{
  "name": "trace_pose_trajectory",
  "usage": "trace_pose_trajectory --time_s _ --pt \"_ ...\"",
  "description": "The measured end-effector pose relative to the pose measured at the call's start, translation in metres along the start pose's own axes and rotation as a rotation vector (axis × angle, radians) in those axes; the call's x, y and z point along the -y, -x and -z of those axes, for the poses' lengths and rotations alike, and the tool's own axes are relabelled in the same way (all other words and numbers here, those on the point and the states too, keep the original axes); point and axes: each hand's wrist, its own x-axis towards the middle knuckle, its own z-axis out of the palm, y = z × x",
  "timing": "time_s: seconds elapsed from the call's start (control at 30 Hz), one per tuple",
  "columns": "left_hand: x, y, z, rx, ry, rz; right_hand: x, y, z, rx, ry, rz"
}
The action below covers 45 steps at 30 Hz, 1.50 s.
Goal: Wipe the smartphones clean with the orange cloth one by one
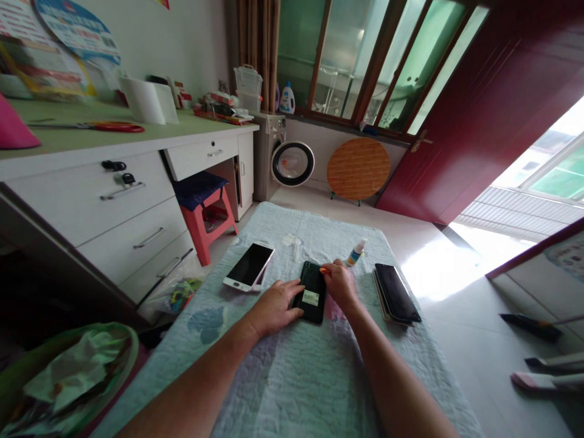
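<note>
A black smartphone lies face down on the quilted cloth, with a white label on its back. My left hand has its fingers apart, the tips and thumb touching the phone's left edge. At the phone's upper right corner, my right hand is closed in a pinch on a small orange piece, mostly hidden by the fingers. Just beyond that hand stands a small spray bottle with a white cap. A white smartphone lies on another one to the left. Stacked at the right are dark phones.
The pale blue quilted cloth covers the table under the phones. A white desk and a red stool stand to the left. At lower left is a green-rimmed bin. A washing machine door hangs open behind.
</note>
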Motion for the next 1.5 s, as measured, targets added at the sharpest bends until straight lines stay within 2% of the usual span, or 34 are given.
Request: trace_pose_trajectory --time_s 0.3,0.57,0.8,1.23,1.37,1.5 --pt "-0.003 0.002 -0.001 -0.010 -0.046 -0.001 -0.012 -0.016 -0.009 -0.080 0.007 -0.127" --pt "-0.008 0.001 -0.004 -0.033 -0.112 0.014 -0.014 -0.009 -0.010 -0.087 0.041 -0.170" --pt "-0.004 0.001 -0.007 -0.034 -0.130 0.010 -0.008 0.017 -0.005 -0.053 0.031 -0.151" --pt "-0.009 0.001 -0.008 -0.046 -0.158 0.047 0.019 0.092 0.011 0.063 -0.065 -0.024" --pt "-0.010 0.001 -0.007 -0.045 -0.158 0.044 0.026 0.103 0.022 0.131 -0.061 -0.014" --pt "-0.010 0.001 -0.006 -0.041 -0.155 0.047 0.037 0.102 0.038 0.192 -0.120 0.043"
